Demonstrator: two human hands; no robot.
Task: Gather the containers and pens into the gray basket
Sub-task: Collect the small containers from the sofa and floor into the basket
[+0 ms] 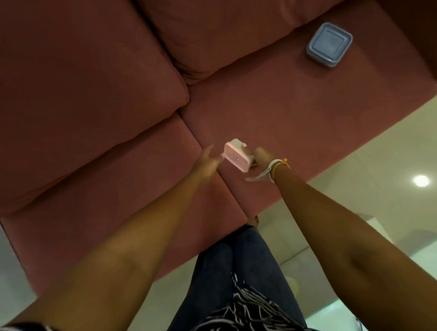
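Two containers in view: one pink box (236, 156) gripped in right hand (260, 156) above the sofa (298, 114); one gray tub (329, 44) on the seat, well beyond. Left hand (208, 163) open, just beside the box.

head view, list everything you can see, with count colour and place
sofa: one, dusty red, fills the upper frame.
square lidded container: one, blue-gray, on the right seat cushion near the backrest.
small container: one, pink and white, held above the seat seam.
floor: pale cream, glossy, below and right of the sofa.
wrist bands: white and orange, on the right wrist.
gray basket and pens: none in view.
right hand: one, fingers shut on the small container.
left hand: one, open, beside the small container.
legs: dark jeans, bottom centre.
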